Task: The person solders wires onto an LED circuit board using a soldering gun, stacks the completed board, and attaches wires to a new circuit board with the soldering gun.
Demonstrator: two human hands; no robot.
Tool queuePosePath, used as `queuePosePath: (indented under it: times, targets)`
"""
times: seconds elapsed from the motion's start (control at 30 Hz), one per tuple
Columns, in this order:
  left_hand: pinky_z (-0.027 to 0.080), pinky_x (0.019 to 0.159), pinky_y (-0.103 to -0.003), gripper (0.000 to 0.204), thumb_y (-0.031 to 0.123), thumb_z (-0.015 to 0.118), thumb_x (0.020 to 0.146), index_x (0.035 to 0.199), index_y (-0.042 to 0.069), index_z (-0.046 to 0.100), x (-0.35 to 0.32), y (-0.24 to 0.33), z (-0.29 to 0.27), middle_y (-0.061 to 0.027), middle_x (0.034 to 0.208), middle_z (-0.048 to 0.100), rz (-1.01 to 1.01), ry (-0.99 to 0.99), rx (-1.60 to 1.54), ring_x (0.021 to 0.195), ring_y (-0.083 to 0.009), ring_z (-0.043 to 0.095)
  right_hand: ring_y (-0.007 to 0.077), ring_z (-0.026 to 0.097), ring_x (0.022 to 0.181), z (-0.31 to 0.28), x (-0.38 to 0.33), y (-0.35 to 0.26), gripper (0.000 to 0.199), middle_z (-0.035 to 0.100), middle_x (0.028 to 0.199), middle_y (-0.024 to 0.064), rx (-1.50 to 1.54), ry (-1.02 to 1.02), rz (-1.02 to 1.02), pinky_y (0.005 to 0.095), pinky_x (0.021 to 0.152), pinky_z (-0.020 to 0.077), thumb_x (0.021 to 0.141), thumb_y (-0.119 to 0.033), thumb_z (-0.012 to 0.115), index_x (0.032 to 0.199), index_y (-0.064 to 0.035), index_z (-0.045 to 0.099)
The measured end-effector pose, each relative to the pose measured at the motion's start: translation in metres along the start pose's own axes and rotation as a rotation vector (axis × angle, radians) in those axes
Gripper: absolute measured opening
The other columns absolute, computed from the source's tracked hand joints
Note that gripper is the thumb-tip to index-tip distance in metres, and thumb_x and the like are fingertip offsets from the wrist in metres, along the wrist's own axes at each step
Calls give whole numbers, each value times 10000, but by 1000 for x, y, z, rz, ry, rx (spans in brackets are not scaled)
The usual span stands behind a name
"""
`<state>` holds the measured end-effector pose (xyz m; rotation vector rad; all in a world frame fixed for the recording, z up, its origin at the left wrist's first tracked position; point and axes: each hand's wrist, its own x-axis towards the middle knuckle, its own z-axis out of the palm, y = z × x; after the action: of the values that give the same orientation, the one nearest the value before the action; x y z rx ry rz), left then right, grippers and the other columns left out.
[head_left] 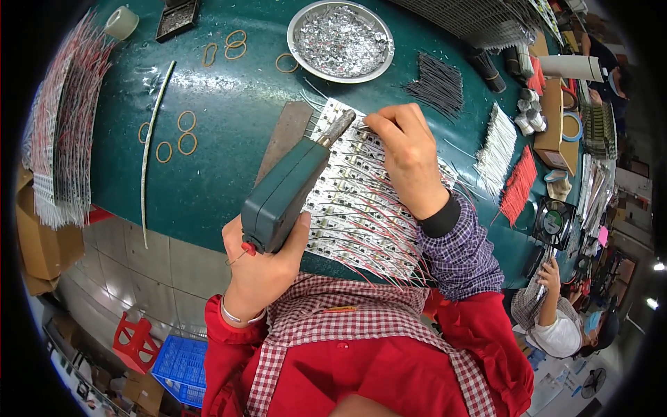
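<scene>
My left hand (264, 267) is wrapped round a dark green gun-shaped tool (288, 187) with a worn metal tip. A red piece with a thin wire shows at its rear end. The tip reaches over the upper edge of a panel of white circuit boards (333, 215), which bears rows of small dark parts and red and black wires. Just right of the tip, my right hand (410, 153) is closed in a pinch above the panel. What its fingertips hold is too small to make out. A flat grey-brown bar (285, 135) lies under the tool, along the panel's left side.
A metal bowl (295, 52) of silvery scraps stands beyond the panel. Bundles of black wires (438, 85), white wires (497, 149) and red wires (520, 186) lie to the right. Rubber bands (186, 144), a long pale strip (154, 125) and stacked wired boards (66, 139) are left. A co-worker's hand (550, 276) shows at right.
</scene>
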<state>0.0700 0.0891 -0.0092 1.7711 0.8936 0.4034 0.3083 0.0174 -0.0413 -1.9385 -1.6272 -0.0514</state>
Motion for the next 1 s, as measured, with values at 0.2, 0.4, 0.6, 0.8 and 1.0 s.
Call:
queuePosePath:
  times: [0.2,0.4,0.6,0.8,1.0]
  targets:
    - [425,780,-287,97,48,744,808,892,38,696,6,4,4,-33,875,673,47,71,-34,762,-154,623,289,561,859,0,0,-1,355,577,931,123,-20,16,-18,374,699,488,663,143,586,989,13,646]
    - [459,583,-284,99,18,739,788,857,12,669,14,0,4,-57,741,665,109,72,-159,588,-161,610,284,562,852,0,2,-1,336,579,922,120,-23,19,-25,368,689,492,672,129,596,984,15,649]
    - [445,532,-281,87,18,739,783,835,15,669,11,1,4,-60,718,656,95,93,-188,548,-162,596,285,562,854,1,2,-1,325,579,927,120,-34,11,-27,368,692,494,681,116,598,986,14,647]
    - [431,627,-308,139,50,757,785,922,52,729,-7,0,2,-45,870,672,-57,174,-97,686,-182,620,285,561,859,1,1,-2,317,578,933,120,-40,8,-30,367,700,494,684,110,599,983,11,640]
    - [426,682,-347,219,64,738,765,981,94,757,-12,-4,-2,-44,966,672,-44,104,-19,831,-214,630,282,562,861,-1,1,-5,312,581,933,115,-59,40,-41,359,708,496,679,100,609,977,13,638]
